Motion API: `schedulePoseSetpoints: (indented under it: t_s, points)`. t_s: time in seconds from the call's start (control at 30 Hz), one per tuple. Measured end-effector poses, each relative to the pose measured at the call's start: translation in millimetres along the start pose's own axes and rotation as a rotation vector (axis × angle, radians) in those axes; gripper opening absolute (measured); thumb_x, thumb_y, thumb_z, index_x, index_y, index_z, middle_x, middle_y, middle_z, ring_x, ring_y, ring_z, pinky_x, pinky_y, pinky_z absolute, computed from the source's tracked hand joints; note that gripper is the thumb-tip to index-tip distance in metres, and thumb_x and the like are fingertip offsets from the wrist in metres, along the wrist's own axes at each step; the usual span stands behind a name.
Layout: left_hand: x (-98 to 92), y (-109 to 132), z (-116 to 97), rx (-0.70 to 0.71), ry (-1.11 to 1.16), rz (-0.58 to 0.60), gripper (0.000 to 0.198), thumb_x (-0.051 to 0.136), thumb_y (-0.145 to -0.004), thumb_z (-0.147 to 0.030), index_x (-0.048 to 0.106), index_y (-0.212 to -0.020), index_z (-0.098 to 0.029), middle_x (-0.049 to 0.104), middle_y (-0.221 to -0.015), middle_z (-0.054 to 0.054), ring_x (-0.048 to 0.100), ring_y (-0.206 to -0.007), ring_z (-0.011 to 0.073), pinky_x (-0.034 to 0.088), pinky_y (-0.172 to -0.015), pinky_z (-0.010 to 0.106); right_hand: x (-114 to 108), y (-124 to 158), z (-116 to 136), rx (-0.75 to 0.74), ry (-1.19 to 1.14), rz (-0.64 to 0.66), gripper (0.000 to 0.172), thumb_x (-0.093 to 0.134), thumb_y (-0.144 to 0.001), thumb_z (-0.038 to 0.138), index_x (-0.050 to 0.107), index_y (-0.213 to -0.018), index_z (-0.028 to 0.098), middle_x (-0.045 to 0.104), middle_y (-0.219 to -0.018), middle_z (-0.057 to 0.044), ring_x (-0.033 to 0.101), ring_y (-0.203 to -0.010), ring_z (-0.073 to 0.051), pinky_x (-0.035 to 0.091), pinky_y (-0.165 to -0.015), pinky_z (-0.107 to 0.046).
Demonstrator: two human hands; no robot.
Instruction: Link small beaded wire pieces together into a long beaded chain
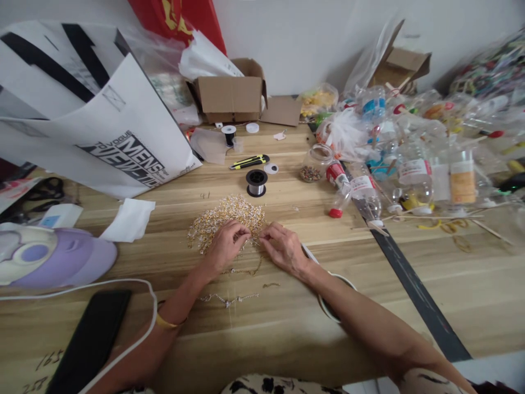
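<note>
Mid-frame, you are holding your left hand (227, 241) over the pile of jewelry bits (219, 216) and your right hand (283, 249) just beside it — thumbs and fingertips nearly meeting, anything pinched too small to tell. Below, a necklace (227, 302) is lying; above, a spool (256, 189) is standing.

White bag (92, 128): black print (130, 158) read “VOGUE” and “MENS”. Wooden tabletop (229, 350): handwritten “165” (50, 359) stood above a blurred number (36, 385).
</note>
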State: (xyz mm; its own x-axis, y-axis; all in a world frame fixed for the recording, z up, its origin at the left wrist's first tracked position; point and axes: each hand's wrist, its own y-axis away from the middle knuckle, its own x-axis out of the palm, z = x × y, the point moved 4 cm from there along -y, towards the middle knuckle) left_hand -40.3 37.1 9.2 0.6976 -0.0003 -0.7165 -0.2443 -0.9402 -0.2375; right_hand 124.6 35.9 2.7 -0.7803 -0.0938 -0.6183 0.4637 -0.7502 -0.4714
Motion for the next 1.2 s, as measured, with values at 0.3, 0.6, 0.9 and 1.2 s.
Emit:
schedulePoseSetpoints:
  t_s: [0.3,0.6,0.9,1.2]
  points:
    - [1.0,3,-8,-0.126,0.189,-0.023,0.009,0.058,-0.082,-0.020,0.062,-0.076,-0.017,0.065,-0.075,0.002,0.059,-0.073,0.0150,0.048,-0.071,0.027,-2,1,7,-0.024,0.006,-0.003,0.007,0.050,-0.089,0.019,0.056,-0.086,0.019,0.060,-0.080,-0.005,0.057,-0.072,-0.015,0.046,-0.065,-0.027]
    - [2.0,5,-11,-0.128,0.215,-0.062,0.009,0.058,-0.081,-0.022,0.062,-0.075,-0.017,0.066,-0.075,0.002,0.059,-0.071,0.0148,0.049,-0.071,0.027,-1,1,6,-0.030,-0.002,-0.007,0.006,0.050,-0.090,0.020,0.056,-0.088,0.020,0.060,-0.082,-0.005,0.058,-0.072,-0.015,0.047,-0.066,-0.027]
    - [0.5,5,-14,-0.119,0.229,-0.062,0.009,0.058,-0.081,-0.022,0.062,-0.074,-0.017,0.066,-0.075,0.002,0.059,-0.072,0.0152,0.048,-0.071,0.027,0,1,7,-0.025,-0.018,0.001,0.006,0.051,-0.089,0.020,0.056,-0.088,0.020,0.060,-0.081,-0.005,0.058,-0.071,-0.015,0.047,-0.065,-0.026]
    - [1.9,5,-13,-0.097,0.216,-0.068,0.008,0.058,-0.081,-0.020,0.062,-0.074,-0.017,0.064,-0.075,0.002,0.059,-0.074,0.0155,0.048,-0.072,0.027,0,0,7,-0.022,-0.007,-0.005,0.008,0.049,-0.089,0.020,0.057,-0.086,0.019,0.061,-0.080,-0.005,0.057,-0.069,-0.015,0.046,-0.063,-0.025]
